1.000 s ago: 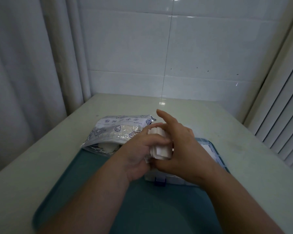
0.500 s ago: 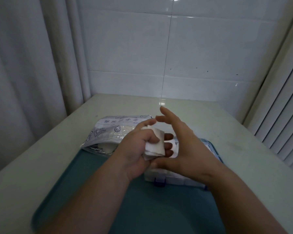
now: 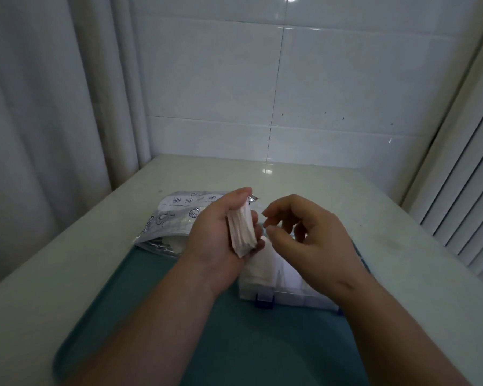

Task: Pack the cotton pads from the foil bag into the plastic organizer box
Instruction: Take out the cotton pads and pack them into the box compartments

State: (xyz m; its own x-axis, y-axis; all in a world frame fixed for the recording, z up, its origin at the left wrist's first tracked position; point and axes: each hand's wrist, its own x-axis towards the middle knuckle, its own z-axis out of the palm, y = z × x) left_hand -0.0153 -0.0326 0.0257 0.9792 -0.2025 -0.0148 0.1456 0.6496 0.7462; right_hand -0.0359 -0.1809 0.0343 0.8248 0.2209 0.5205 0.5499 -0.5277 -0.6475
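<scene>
Table (image 3: pixel 402 218): pale top, set into a corner of white wall tiles; it bears all items below.
Tray (image 3: pixel 179 316): teal, rounded corners, lying flat on the table nearest the camera.
Foil bag (image 3: pixel 173 215): silver-white with dark line drawings; lies flat at the tray's far left corner, partly on the tray and partly on the table. White contents show through a clear part at its near end.
Organizer box (image 3: pixel 290 291): clear plastic with 1 blue latch (image 3: pixel 264 300) on its near wall; sits on the right part of the tray. White pads show in its compartments under the hands.
Left hand (image 3: pixel 215 240): held above the box's left end, thumb on top and fingers curled behind, gripping the stack.
Right hand (image 3: pixel 310 240): held above the box, fingers loosely curled, thumb near the forefinger, holding nothing; just beside the stack, not touching it.
Stack of cotton pads (image 3: pixel 241 232): white, thin squares pressed together, tilted, seen edge-on so the layers show.
Change: 1.0 s ago both hands clasped the stack; 0.5 s ago the right fingers were straight and lay against it. The right hand is now drawn off to the right, and the stack has turned from face-on to edge-on.
</scene>
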